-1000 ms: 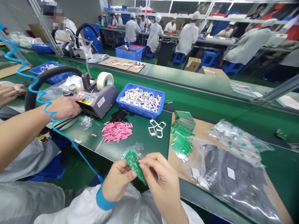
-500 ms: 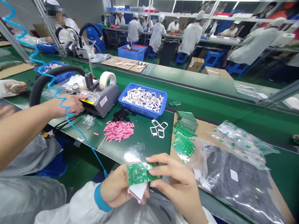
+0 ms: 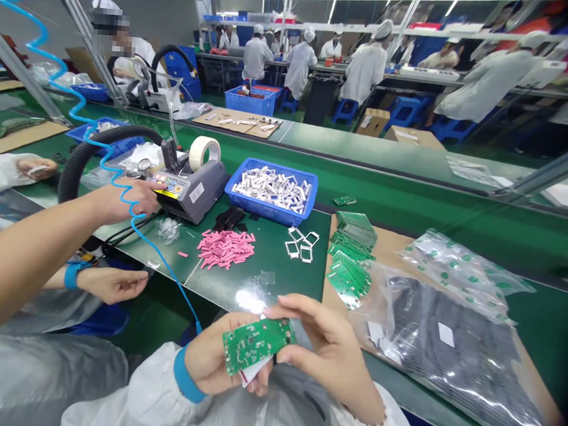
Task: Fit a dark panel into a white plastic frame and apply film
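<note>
A green circuit board point(image 3: 255, 346) is held just past the table's front edge, its component side facing up. Under it a white plastic part point(image 3: 255, 371) with a dark red edge shows only partly. My left hand point(image 3: 208, 360), with a blue band at the wrist, is closed round both from below and the left. Thumb and fingers of my right hand point(image 3: 330, 349) grip the board's right end. On the table beyond lie loose white frames point(image 3: 302, 245), a heap of pink strips point(image 3: 226, 249) and fanned stacks of green boards point(image 3: 351, 257).
A blue bin point(image 3: 269, 213) of white frames stands behind the pink strips, beside a tape dispenser point(image 3: 193, 190). A co-worker's arm point(image 3: 64, 223) reaches to it from the left. A coiled blue cord point(image 3: 164, 256) hangs across. Bagged dark parts point(image 3: 459, 355) lie at right.
The board has moved left and tilted, covering more of the white part; my right hand is still on its end. At left, a co-worker's banded hand has come to the table edge.
</note>
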The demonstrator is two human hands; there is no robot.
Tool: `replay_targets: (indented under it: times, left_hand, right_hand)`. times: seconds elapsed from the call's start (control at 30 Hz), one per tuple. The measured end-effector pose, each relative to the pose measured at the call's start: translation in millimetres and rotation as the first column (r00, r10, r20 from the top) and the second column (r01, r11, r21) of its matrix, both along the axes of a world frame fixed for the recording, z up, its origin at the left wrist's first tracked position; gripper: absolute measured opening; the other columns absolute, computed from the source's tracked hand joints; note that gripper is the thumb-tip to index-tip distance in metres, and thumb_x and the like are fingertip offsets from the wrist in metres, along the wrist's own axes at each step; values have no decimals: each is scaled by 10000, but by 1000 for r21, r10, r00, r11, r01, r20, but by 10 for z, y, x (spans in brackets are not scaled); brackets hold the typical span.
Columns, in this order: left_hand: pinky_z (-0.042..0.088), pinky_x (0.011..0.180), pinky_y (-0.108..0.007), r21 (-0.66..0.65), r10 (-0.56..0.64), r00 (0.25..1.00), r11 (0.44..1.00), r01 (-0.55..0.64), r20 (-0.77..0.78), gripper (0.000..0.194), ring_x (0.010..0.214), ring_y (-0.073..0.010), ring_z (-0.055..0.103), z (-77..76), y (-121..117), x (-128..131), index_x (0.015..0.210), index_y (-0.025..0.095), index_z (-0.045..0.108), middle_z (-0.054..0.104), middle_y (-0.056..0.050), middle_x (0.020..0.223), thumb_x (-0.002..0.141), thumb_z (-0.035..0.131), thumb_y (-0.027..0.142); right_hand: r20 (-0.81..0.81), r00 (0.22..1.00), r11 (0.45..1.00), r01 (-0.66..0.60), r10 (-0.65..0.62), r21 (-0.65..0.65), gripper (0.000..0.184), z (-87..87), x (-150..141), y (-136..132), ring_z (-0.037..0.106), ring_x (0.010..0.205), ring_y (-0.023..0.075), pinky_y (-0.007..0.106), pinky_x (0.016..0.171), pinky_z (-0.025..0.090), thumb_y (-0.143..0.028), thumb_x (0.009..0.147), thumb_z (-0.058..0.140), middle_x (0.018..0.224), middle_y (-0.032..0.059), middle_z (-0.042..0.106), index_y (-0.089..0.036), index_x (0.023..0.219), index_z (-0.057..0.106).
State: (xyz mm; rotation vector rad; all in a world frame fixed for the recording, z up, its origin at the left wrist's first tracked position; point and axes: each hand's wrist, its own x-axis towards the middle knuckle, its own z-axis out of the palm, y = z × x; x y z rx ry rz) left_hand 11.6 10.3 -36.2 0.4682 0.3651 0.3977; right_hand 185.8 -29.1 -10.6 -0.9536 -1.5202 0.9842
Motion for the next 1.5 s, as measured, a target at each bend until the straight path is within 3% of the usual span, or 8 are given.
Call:
replay_targets:
  times: [0.13,0.33,0.67,0.83,0.97,1.07,1.33,1.5]
  left_hand:
    - [420,412,-188,74,-48,999,996,49,-19,254,370,-86,516,-15,54,-47,671,74,690,642,-54,498,733,681,320]
    - [440,402,-206,92,-125,992,988,127,-22,552,374,-104,531,-98,102,-107,683,71,695,629,-61,501,621,696,620]
    - [533,455,-212,-18,-233,969,972,235,78,529,504,-160,661,-126,76,-111,891,73,684,712,-90,647,612,758,517]
    - [557,546,-245,-55,-210,957,973,225,201,456,603,-179,693,-185,-33,-12,971,99,668,734,-102,755,663,760,422]
    - [523,647,-235,-37,-33,990,999,38,139,422,639,-129,673,-129,12,128,1022,158,675,722,-55,788,674,764,379]
    - [492,738,-251,42,101,994,994,-103,42,379,753,-141,664,-81,133,294,980,181,697,709,-58,847,645,792,333]
    - [431,978,-370,119,210,978,971,-208,-8,503,1089,-252,599,-201,468,906,1048,226,678,675,-107,1104,579,831,326]
    - [401,1005,-370,255,301,953,925,-281,-42,639,1129,-269,581,-258,633,1146,1121,245,655,635,-132,1198,542,823,458]
  right_hand:
    - [57,998,1000,-22,21,2,585,7,10,-8,647,996,140,293,941,470,-269,751,737,1064,-28,711,-370,1262,472]
    - [159,980,992,-123,122,0,369,123,60,57,642,914,127,238,796,510,-299,775,707,993,7,699,-264,1127,602]
    - [326,903,904,-362,280,227,93,201,149,207,609,898,118,267,819,482,-195,847,621,1073,77,696,-156,918,665]
    - [423,840,868,-454,341,202,130,255,356,248,599,915,135,282,810,491,-243,858,609,1114,91,684,-165,894,707]
    - [484,875,998,-21,-10,59,319,394,368,99,549,1095,198,365,928,449,-406,801,659,1275,67,581,-252,1080,649]
    - [482,847,956,286,-223,-60,397,428,257,-4,582,975,203,330,846,482,-342,740,724,1076,57,643,-227,1097,594]
    - [685,609,901,398,-399,171,308,222,393,164,603,864,228,322,734,497,-96,664,631,930,53,697,-208,949,658]
    - [796,441,866,460,-414,195,235,533,1009,516,625,939,193,309,826,495,-149,742,612,993,41,707,-206,961,674]
